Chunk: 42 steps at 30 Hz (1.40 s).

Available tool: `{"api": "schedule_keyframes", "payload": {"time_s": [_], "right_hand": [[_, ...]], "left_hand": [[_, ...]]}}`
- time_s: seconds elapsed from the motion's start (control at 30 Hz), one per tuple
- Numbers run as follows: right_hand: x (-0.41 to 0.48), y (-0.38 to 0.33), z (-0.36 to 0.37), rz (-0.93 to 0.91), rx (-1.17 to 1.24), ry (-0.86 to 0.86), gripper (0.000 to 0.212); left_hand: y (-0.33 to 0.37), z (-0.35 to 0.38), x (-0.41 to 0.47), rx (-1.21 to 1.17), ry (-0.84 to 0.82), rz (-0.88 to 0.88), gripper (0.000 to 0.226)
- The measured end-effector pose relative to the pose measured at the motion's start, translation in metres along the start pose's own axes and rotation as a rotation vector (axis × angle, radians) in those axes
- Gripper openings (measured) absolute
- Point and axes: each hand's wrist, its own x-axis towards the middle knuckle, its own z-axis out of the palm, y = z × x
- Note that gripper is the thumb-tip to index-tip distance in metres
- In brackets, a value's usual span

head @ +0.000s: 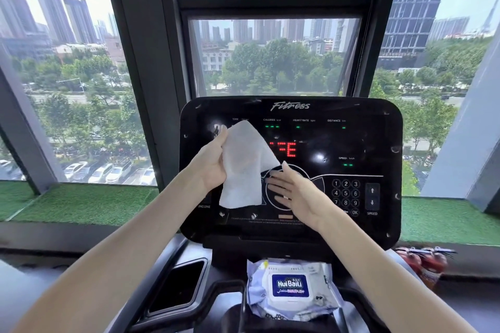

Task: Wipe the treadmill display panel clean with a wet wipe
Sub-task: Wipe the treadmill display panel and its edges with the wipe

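Gripping the wet wipe [243, 167], left hand [213, 162] partly hides the display panel [351, 140]; right hand [293, 196] spread, wipe pack [290, 288] below

Left hand [213, 163] curled in a grip; right hand [295, 197] flat.

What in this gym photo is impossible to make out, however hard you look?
Head view, the only one:
- Red readout: its left part is covered by the wet wipe that the left hand grips.
- What sits above the INCLINE label: behind wipe and wrist.
- Inside of the ring outline: under the right hand.
- Fine print low on the display panel: too small.
- Whether wipe touches panel: cannot tell.
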Motion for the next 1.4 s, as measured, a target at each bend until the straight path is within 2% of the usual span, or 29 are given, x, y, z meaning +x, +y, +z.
{"api": "schedule_keyframes", "payload": {"time_s": [0.07, 0.13, 0.2, 0.3, 0.37, 0.4, 0.47, 0.5, 0.63, 0.77, 0.87, 0.97, 1.07, 1.23, 1.3, 1.4], "right_hand": [[0.001, -0.007, 0.003, 0.015, 0.038, -0.018, 0.034], [0.002, -0.011, 0.005, -0.032, 0.054, 0.027, 0.016], [0.001, -0.017, 0.007, -0.112, -0.02, 0.098, 0.004], [0.002, -0.028, 0.009, -0.173, -0.083, 0.202, 0.006], [0.004, -0.036, 0.009, -0.197, -0.126, 0.257, 0.006], [0.004, -0.04, 0.009, -0.209, -0.164, 0.275, 0.006], [0.003, -0.049, 0.008, -0.224, -0.215, 0.296, 0.006], [0.003, -0.053, 0.008, -0.227, -0.233, 0.305, 0.008], [0.005, -0.062, 0.003, -0.201, -0.266, 0.316, 0.011], [0.006, -0.065, 0.004, -0.122, -0.294, 0.307, 0.006], [0.008, -0.066, 0.005, -0.083, -0.236, 0.322, 0.014], [0.01, -0.067, 0.007, -0.037, -0.175, 0.321, 0.025], [0.01, -0.068, 0.007, -0.001, -0.152, 0.325, 0.013], [0.012, -0.068, 0.01, -0.036, -0.16, 0.353, 0.005], [0.014, -0.066, 0.01, -0.057, -0.181, 0.344, 0.009], [0.018, -0.063, 0.01, -0.095, -0.245, 0.363, 0.022]], "left_hand": [[-0.001, 0.001, 0.0, 0.031, -0.006, -0.025, 0.054], [0.0, -0.002, 0.0, 0.068, 0.007, -0.057, 0.056], [0.003, -0.007, -0.004, 0.169, -0.02, -0.107, 0.047], [0.007, -0.013, -0.01, 0.479, -0.093, -0.204, 0.022], [0.008, -0.011, -0.016, 0.623, -0.055, -0.236, 0.024], [0.01, -0.009, -0.019, 0.651, -0.034, -0.223, 0.013], [0.011, -0.012, -0.014, 0.638, 0.023, -0.129, 0.068], [0.012, -0.014, -0.011, 0.609, 0.026, -0.055, 0.072], [0.019, -0.016, -0.012, 0.682, 0.003, 0.124, 0.042], [0.017, -0.019, -0.01, 0.966, 0.087, 0.308, 0.042], [0.015, -0.021, -0.005, 1.075, 0.197, 0.418, 0.035], [0.016, -0.021, -0.006, 1.116, 0.197, 0.426, 0.015], [0.018, -0.021, -0.008, 1.146, 0.147, 0.429, 0.004], [0.021, -0.027, -0.006, 1.27, 0.044, 0.38, 0.021], [0.023, -0.03, -0.006, 1.313, -0.025, 0.35, 0.03], [0.027, -0.03, -0.009, 1.36, -0.078, 0.338, 0.019]]}}
